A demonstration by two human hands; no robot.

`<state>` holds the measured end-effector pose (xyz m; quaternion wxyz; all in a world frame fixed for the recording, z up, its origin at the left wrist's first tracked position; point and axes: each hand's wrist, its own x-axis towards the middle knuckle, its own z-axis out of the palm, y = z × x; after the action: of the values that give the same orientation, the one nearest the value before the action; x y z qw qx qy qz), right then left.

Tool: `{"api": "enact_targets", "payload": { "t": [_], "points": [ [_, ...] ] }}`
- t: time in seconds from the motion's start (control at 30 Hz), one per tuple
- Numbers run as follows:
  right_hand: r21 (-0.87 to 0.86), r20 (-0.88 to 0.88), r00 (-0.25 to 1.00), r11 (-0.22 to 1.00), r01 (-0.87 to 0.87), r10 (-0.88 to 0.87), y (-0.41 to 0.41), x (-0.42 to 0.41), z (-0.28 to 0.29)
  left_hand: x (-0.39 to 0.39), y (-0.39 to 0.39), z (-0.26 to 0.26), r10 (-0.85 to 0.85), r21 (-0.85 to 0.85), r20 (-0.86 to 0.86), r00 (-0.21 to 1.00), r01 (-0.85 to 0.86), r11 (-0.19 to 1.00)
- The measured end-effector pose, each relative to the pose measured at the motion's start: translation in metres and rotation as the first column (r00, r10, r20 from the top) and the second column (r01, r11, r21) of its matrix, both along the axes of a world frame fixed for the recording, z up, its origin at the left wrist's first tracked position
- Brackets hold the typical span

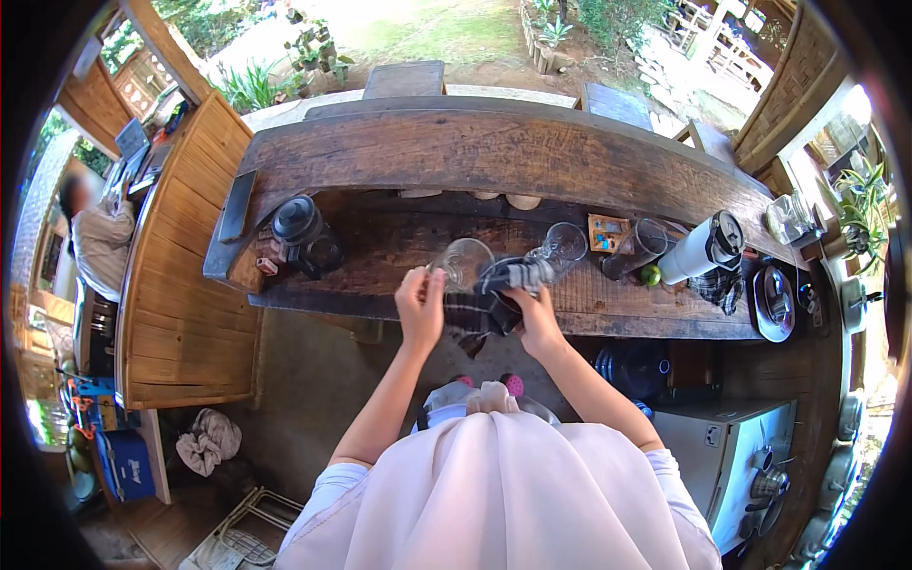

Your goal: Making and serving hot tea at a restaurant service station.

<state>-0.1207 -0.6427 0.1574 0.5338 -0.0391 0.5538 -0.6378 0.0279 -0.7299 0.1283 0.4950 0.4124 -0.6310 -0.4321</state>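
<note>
My left hand (420,308) grips the side of a clear drinking glass (464,258), which is held over the front edge of the wooden counter (385,281). In my right hand (536,317) is a dark checked cloth (491,298), bunched up close to the glass; part of it hangs below, blurred. Just beyond the right hand stands another clear glass (568,242). Farther right are a tall glass (647,242), a green lime (650,275) and a white tumbler with a black lid (702,249).
A dark lidded pitcher (306,235) stands at the left beside small boxes (269,249). A raised wooden ledge (484,146) runs behind. To the right lie a small wooden tray (609,232), another checked cloth (716,288) and a metal tray (774,313). A person (100,235) is at the far left.
</note>
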Motion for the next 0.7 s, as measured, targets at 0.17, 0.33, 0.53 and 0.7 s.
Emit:
{"api": "enact_targets", "payload": {
  "t": [0.17, 0.33, 0.53, 0.7],
  "points": [
    [-0.437, -0.019, 0.989, 0.889, -0.139, 0.145, 0.007, -0.03, -0.022, 0.016, -0.012, 0.003, -0.026, 0.205, -0.22, 0.975, 0.073, 0.976],
    [-0.362, -0.72, 0.643, 0.649, -0.67, 0.262, -0.012, -0.001, 0.028, 0.011, -0.011, 0.007, -0.027, 0.354, -0.446, 0.895, 0.204, 0.913],
    [-0.259, -0.807, 0.55, 0.71, -0.655, 0.214, -0.01, 0.002, -0.011, 0.012, -0.022, 0.022, -0.033, 0.378, -0.666, 0.745, 0.375, 0.847],
    [-0.241, -0.794, 0.572, 0.757, -0.607, 0.207, -0.011, 0.007, -0.018, 0.0, -0.027, 0.013, -0.006, 0.371, -0.52, 0.854, 0.233, 0.899]
  ]
}}
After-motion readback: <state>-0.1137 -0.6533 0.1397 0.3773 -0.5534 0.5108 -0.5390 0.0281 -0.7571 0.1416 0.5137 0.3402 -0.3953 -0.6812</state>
